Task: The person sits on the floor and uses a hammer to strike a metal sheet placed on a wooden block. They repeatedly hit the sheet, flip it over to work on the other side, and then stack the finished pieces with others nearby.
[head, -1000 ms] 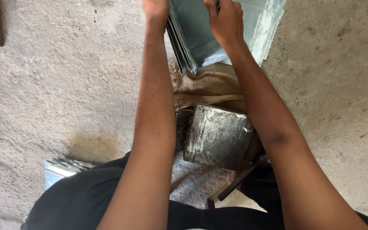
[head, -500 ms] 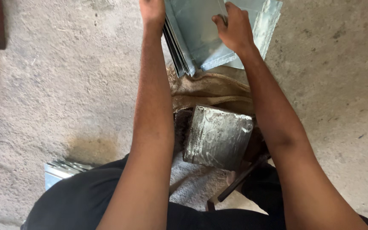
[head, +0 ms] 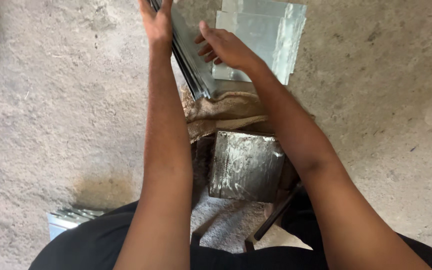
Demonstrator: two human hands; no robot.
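The left hand (head: pixel 157 22) presses flat, fingers together, against the outer face of a stack of thin metal sheets (head: pixel 188 60) standing on edge. The right hand (head: pixel 223 47), fingers spread, rests on the stack's inner face. Bare concrete floor (head: pixel 76 100) lies open to the left of the left hand. Just beyond the right hand, loose sheets (head: pixel 271 35) lie flat. Nearer the person, below both hands, sit crumpled burlap (head: pixel 221 112) and a scuffed metal block (head: pixel 246 165). The stack's long axis runs away from the person, slightly tilted.
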